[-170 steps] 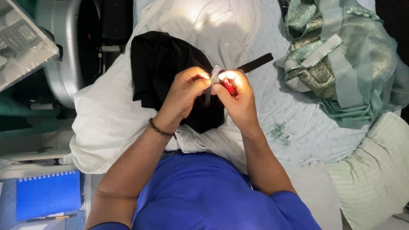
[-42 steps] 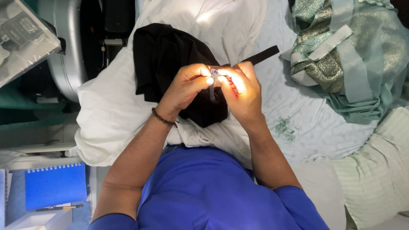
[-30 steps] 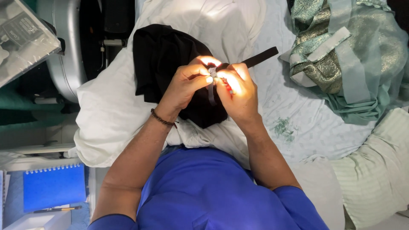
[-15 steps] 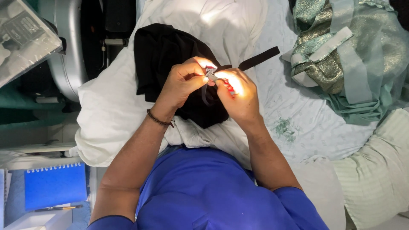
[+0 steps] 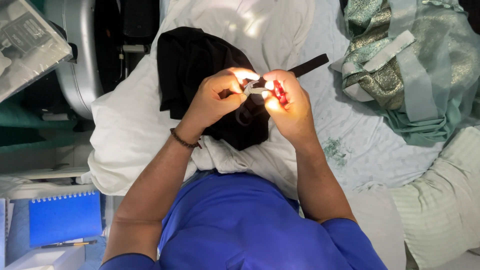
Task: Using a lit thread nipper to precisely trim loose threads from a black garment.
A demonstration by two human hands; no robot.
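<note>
My left hand (image 5: 216,98) and my right hand (image 5: 289,107) meet above a heap of black cloth (image 5: 200,75) on the bed. Between the fingertips of both hands is a small pale piece of strap or fabric (image 5: 254,90). A small red tool (image 5: 279,91) is pinched in my right hand's fingers. A black strap (image 5: 311,65) runs from behind my right hand toward the upper right. A thin dark loop hangs below my fingers over the black cloth. Bright light washes out the fingertips.
A white pillow (image 5: 130,130) lies under the black cloth. Green and gold fabric (image 5: 405,65) is piled at the upper right, a pale striped pillow (image 5: 440,205) at the lower right. A blue spiral notebook (image 5: 65,217) and pen lie lower left. A grey machine (image 5: 80,50) stands upper left.
Both hands stayed together over the black cloth, with only small finger movements on the pale piece. The view shifted slightly.
</note>
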